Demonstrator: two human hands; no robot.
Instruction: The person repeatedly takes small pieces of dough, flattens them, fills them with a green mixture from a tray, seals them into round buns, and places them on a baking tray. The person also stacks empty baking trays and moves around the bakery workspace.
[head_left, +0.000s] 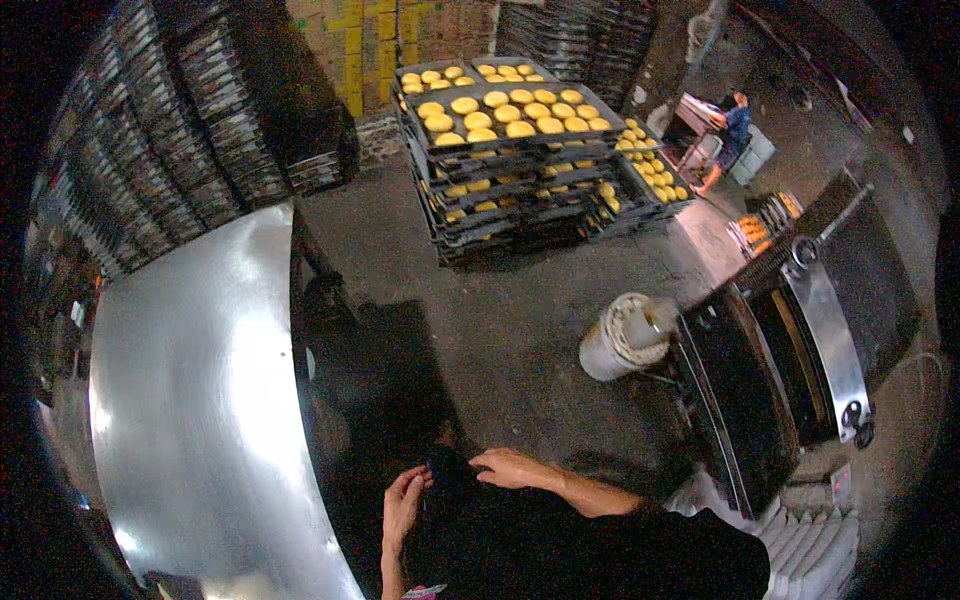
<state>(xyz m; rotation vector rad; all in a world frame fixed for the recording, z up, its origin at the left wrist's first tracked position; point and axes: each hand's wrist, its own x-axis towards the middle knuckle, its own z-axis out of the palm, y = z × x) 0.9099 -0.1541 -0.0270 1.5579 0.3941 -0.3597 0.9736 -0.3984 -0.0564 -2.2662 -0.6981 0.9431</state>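
Note:
My left hand (405, 500) is held before my dark shirt (540, 555), thumb and forefinger close together. Something thin and dark may lie at those fingertips, but it is too dim to make out. A short way to the right, my right hand (514, 469) points leftward with its fingers bent. Dark cloth and shadow fill the gap between both hands, so any grip there is hidden. Left of my left hand runs a shiny metal-topped table (195, 375), and neither hand touches it.
Stacked trays of round yellow baked goods (525, 112) stand on the floor (510, 322) ahead. A white bucket (622, 337) sits beside a dark machine (750, 375) at right. Tall tray stacks (165, 112) rise at left. A person (735, 135) is at the far right.

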